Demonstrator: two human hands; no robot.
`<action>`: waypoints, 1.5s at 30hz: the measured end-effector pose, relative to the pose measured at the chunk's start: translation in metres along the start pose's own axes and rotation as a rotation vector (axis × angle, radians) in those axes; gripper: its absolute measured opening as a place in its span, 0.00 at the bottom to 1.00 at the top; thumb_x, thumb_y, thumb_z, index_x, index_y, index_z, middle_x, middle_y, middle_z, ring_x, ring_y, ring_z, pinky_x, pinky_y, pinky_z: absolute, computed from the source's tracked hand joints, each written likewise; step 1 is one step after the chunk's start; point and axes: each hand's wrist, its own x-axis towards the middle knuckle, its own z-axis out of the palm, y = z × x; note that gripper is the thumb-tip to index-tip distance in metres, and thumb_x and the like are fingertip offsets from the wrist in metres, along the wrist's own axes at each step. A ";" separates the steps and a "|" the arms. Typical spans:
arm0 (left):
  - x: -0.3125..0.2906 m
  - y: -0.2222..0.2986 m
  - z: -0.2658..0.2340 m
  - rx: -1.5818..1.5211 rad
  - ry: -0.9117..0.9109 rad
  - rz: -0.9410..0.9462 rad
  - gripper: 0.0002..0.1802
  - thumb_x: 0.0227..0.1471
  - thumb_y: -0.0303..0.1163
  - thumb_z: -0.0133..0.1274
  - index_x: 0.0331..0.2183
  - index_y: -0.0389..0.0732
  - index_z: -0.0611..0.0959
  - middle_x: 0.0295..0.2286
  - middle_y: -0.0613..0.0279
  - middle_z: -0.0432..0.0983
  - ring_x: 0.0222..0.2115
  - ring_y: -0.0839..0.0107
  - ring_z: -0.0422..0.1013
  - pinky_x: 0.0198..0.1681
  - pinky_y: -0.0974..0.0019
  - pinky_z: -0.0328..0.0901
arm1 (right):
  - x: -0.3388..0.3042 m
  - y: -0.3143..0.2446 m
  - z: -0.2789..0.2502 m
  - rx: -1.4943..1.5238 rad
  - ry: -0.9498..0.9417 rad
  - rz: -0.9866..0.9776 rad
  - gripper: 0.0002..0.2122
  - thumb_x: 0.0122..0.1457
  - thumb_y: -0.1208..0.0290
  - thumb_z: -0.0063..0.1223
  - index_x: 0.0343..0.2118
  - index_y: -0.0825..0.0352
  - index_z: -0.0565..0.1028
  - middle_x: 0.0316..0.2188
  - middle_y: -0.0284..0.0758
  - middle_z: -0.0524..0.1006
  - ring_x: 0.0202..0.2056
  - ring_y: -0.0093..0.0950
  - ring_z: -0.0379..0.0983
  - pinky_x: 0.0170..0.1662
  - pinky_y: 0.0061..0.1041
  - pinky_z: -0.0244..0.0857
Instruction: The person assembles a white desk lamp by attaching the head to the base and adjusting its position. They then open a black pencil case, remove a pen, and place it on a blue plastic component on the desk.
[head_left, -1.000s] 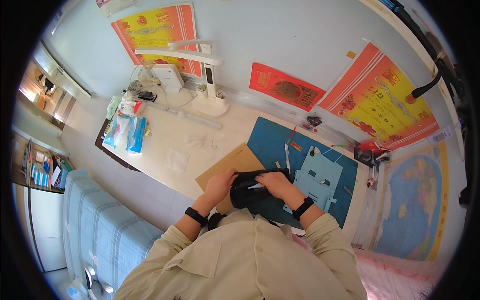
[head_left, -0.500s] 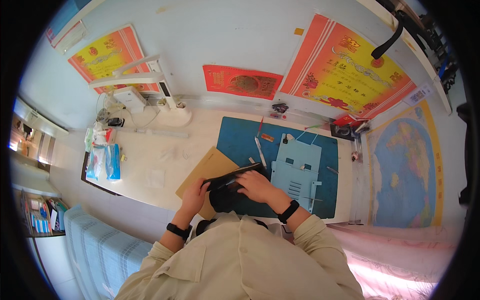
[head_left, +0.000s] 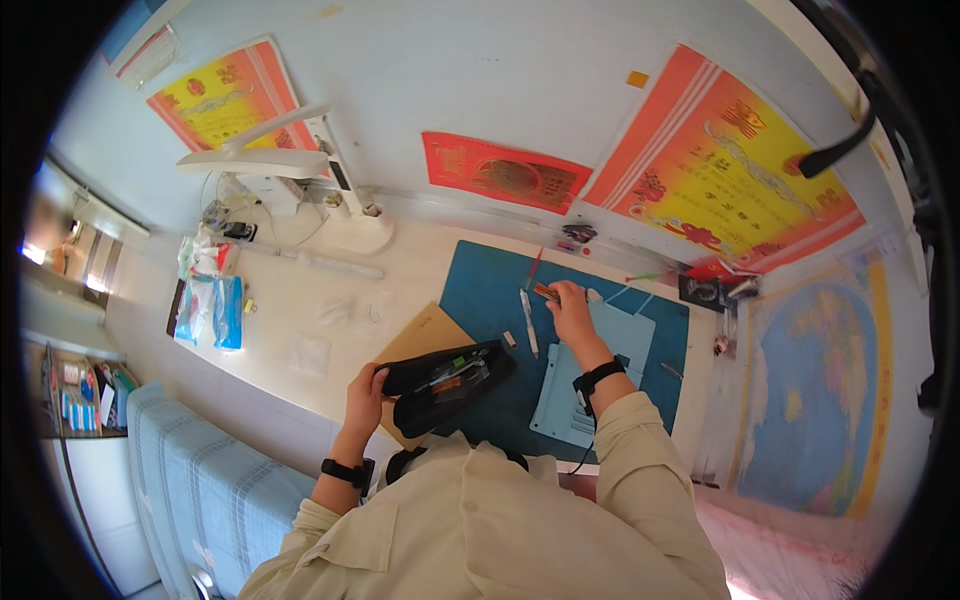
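Observation:
My left hand [head_left: 366, 396] grips the left end of a black zip pencil case [head_left: 418, 377]. The case gapes, and pens and other small stationery show inside it. Over the mat's far part, my right hand [head_left: 572, 318] pinches a small flat orange-brown piece [head_left: 546, 292]; its exact kind is too small to tell. A white pen [head_left: 529, 322] lies just left of that hand, with a small white eraser-like block [head_left: 509, 339] beside it. Partly under my right forearm is a light blue plastic board [head_left: 565, 395] with slots.
A dark teal mat [head_left: 470, 275] covers the desk's right part, with a red pencil [head_left: 535, 266] on it. A brown envelope-like sheet [head_left: 428, 330] lies beneath the case. A white desk lamp [head_left: 355, 232] and blue-white packets [head_left: 215, 315] stand to the left.
My right hand has left the pencil case and reached far right to the orange-brown piece on the mat. The case, in my left hand, now lies tilted open with its contents showing.

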 end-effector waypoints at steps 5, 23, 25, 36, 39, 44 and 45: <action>-0.001 -0.009 -0.006 -0.026 0.061 -0.023 0.12 0.64 0.31 0.46 0.40 0.31 0.77 0.28 0.56 0.76 0.25 0.71 0.75 0.25 0.68 0.74 | 0.020 -0.001 0.017 -0.191 -0.112 0.126 0.14 0.55 0.80 0.58 0.45 0.68 0.73 0.43 0.46 0.72 0.48 0.47 0.66 0.52 0.41 0.63; 0.002 -0.006 -0.009 -0.017 0.000 0.006 0.11 0.64 0.30 0.46 0.39 0.31 0.77 0.29 0.58 0.75 0.27 0.72 0.75 0.27 0.69 0.75 | -0.031 -0.037 0.071 -0.671 -0.151 0.056 0.22 0.61 0.72 0.48 0.57 0.74 0.61 0.42 0.43 0.72 0.42 0.42 0.70 0.40 0.39 0.70; 0.001 -0.005 -0.009 -0.053 -0.004 -0.012 0.11 0.64 0.30 0.46 0.39 0.31 0.77 0.29 0.58 0.75 0.27 0.72 0.75 0.27 0.69 0.75 | -0.029 -0.035 0.070 -0.606 -0.104 0.100 0.24 0.61 0.73 0.46 0.58 0.75 0.59 0.43 0.44 0.71 0.43 0.42 0.69 0.42 0.39 0.70; 0.004 -0.007 -0.013 0.115 -0.022 0.058 0.11 0.64 0.31 0.47 0.39 0.32 0.78 0.28 0.57 0.76 0.26 0.72 0.74 0.26 0.68 0.73 | -0.063 -0.151 -0.002 0.026 -0.415 -0.715 0.16 0.58 0.75 0.43 0.50 0.65 0.71 0.38 0.39 0.69 0.44 0.40 0.66 0.48 0.35 0.63; 0.005 -0.008 -0.013 0.108 -0.016 0.047 0.11 0.63 0.32 0.48 0.38 0.32 0.78 0.27 0.54 0.77 0.24 0.70 0.74 0.26 0.67 0.71 | -0.073 -0.171 0.019 -0.052 -0.482 -0.784 0.16 0.57 0.75 0.45 0.49 0.66 0.72 0.39 0.38 0.70 0.44 0.38 0.66 0.48 0.34 0.63; 0.003 -0.009 -0.011 0.064 0.001 0.031 0.12 0.63 0.33 0.49 0.38 0.32 0.78 0.27 0.52 0.78 0.25 0.69 0.75 0.26 0.67 0.72 | -0.073 -0.168 0.040 -0.030 -0.411 -0.750 0.14 0.57 0.76 0.45 0.45 0.66 0.75 0.42 0.38 0.73 0.48 0.36 0.68 0.51 0.34 0.64; 0.002 -0.009 -0.011 0.061 0.013 0.026 0.13 0.63 0.34 0.49 0.38 0.32 0.78 0.27 0.52 0.77 0.25 0.69 0.75 0.26 0.67 0.72 | -0.072 -0.163 0.039 0.071 -0.352 -0.761 0.13 0.56 0.77 0.46 0.45 0.66 0.76 0.42 0.38 0.74 0.47 0.37 0.70 0.50 0.34 0.64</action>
